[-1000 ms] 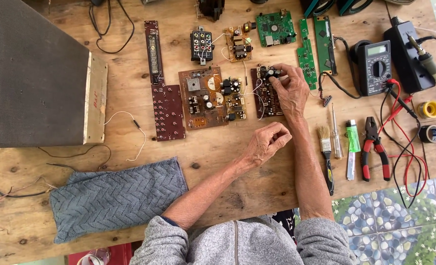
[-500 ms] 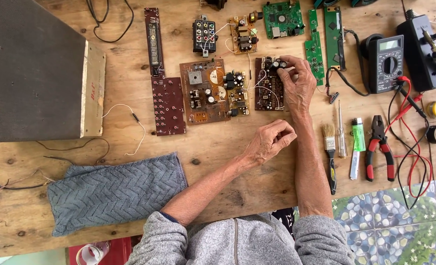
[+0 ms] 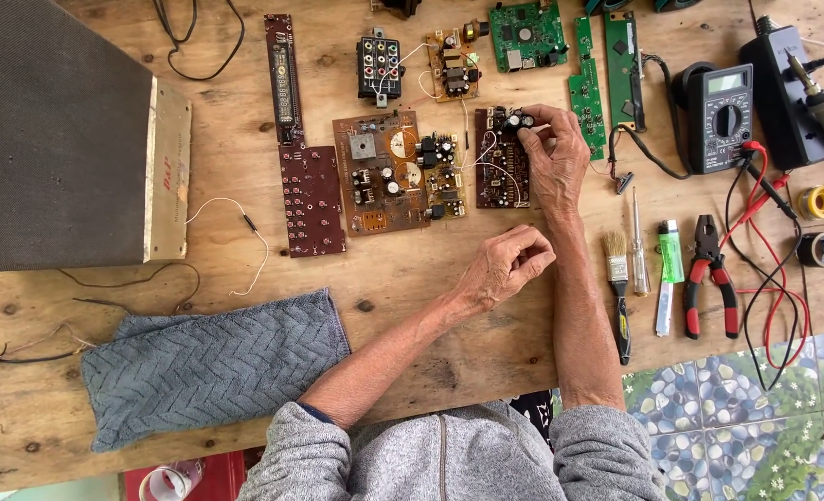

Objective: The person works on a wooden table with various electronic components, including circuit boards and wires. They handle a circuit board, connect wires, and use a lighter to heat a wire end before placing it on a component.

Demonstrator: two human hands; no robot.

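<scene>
Wooden workbench (image 3: 412, 306) fills the view. Big dark speaker cabinet (image 3: 55, 139) sits at far left w/ its pale wood edge facing the boards. Below it a grey knit towel (image 3: 212, 366) lies flat near the front edge. Center: large brown circuit board (image 3: 398, 172), w/ a dark red button board (image 3: 312, 199) just left of it & a long narrow strip board above that. Green boards (image 3: 526, 35) line the top edge. Right side: black multimeter (image 3: 722, 116) w/ red & black leads, soldering iron base at the corner, then red-handled pliers (image 3: 709, 274), a small paint brush (image 3: 618, 288), a screwdriver & a green-capped tube lying side by side. Small dark brown circuit board (image 3: 503, 172) lies just right of the large one. Right hand (image 3: 555, 158) rests on its right edge, thumb & forefinger pinched on the black capacitors at the board's top corner. Left hand (image 3: 509, 264) lies on the bench below that board, fingers curled into a loose fist; can't tell if it holds anything.
</scene>
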